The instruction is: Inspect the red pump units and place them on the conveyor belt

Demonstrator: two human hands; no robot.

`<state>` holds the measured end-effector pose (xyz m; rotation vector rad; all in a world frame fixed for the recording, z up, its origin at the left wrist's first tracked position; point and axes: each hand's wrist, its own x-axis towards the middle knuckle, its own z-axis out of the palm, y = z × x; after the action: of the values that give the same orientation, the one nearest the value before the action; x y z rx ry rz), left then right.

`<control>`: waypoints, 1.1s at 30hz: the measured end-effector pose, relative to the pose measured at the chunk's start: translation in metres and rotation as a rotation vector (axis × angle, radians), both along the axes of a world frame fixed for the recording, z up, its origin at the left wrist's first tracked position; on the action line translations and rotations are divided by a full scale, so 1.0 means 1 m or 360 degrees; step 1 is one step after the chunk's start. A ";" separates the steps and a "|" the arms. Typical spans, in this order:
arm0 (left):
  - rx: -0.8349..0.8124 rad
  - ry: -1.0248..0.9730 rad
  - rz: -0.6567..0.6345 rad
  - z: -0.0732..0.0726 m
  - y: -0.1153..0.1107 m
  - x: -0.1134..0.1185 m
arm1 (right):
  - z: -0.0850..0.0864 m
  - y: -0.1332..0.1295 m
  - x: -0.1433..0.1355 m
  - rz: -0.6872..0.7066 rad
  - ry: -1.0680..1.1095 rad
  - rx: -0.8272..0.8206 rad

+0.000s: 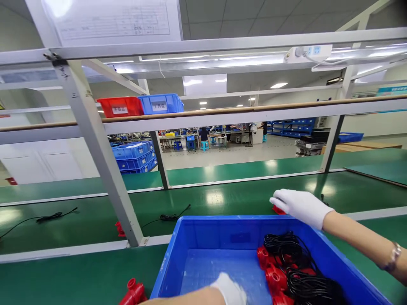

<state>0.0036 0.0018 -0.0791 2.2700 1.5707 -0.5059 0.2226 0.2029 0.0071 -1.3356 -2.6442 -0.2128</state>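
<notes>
A large blue bin (222, 232) stands at the bottom centre. Red fittings (275, 277) with coiled black cables (305, 281) lie along its right side. My right hand (299, 205), in a white glove, is over the bin's far right edge, above a red part (279, 209) that it mostly covers; its fingers reach left, and whether they grip the part cannot be made out. My left hand (230, 289), also gloved, is low inside the bin, blurred, with its fingers hidden. Outside the bin at the lower left lies another red fitting (133, 292).
Black cables (170, 217) and a red part (120, 229) lie on the green surface beyond the bin. A metal post (104, 156) rises at the left. Red (122, 106) and blue (160, 104) boxes sit on the shelf above. People are far off.
</notes>
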 end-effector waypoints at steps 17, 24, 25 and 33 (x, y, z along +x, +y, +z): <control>-0.0077 -0.3030 0.0962 0.039 0.019 -0.021 | -0.038 -0.150 -0.088 0.0302 0.0572 0.0144; -0.0176 -0.3376 0.0687 0.053 0.006 -0.025 | -0.015 -0.149 -0.084 0.0002 0.0830 -0.0099; -0.0143 -0.3368 0.0677 0.056 0.005 -0.026 | -0.010 -0.150 -0.083 0.0011 0.0906 -0.0191; -0.0295 -0.3308 0.0293 0.066 0.005 -0.031 | -0.002 -0.156 -0.074 0.0179 0.1097 -0.0512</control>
<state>-0.0271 0.0065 -0.0130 1.1362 0.4106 1.2969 0.1483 0.0470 0.0049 -1.0665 -2.1891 0.6025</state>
